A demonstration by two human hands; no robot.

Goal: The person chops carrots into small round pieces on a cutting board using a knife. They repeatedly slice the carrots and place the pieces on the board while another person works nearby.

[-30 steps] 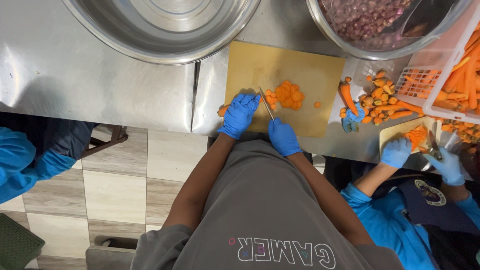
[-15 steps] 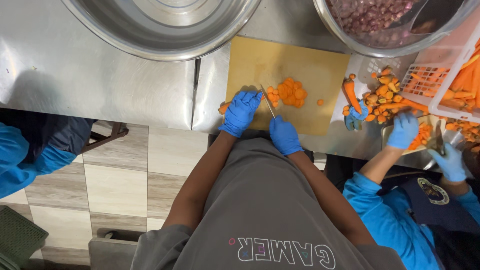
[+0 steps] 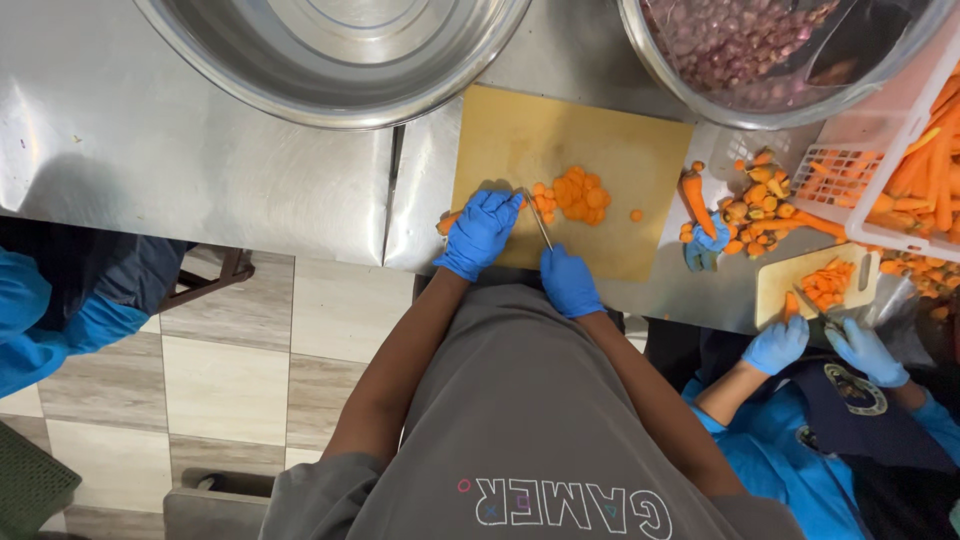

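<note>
A tan cutting board [image 3: 610, 150] lies on the steel table. My left hand [image 3: 480, 232], in a blue glove, presses down on a carrot [image 3: 446, 223] at the board's near left edge. My right hand [image 3: 570, 282], also gloved, grips a knife [image 3: 538, 218] whose blade points up toward the left fingertips. A pile of orange carrot slices [image 3: 575, 195] sits just right of the blade, with one stray slice [image 3: 636, 215] further right.
A large empty steel bowl [image 3: 330, 60] is at the top; another bowl [image 3: 760, 50] holds small purple pieces. A co-worker's gloved hands [image 3: 820, 345] cut carrot on a small board [image 3: 815, 280] at right. Carrot ends [image 3: 755, 200] and a crate of carrots [image 3: 920, 170] lie beyond.
My hands stay at the board's near edge with the knife by the carrot. The co-worker's left hand has drawn back from the carrot ends to the small board.
</note>
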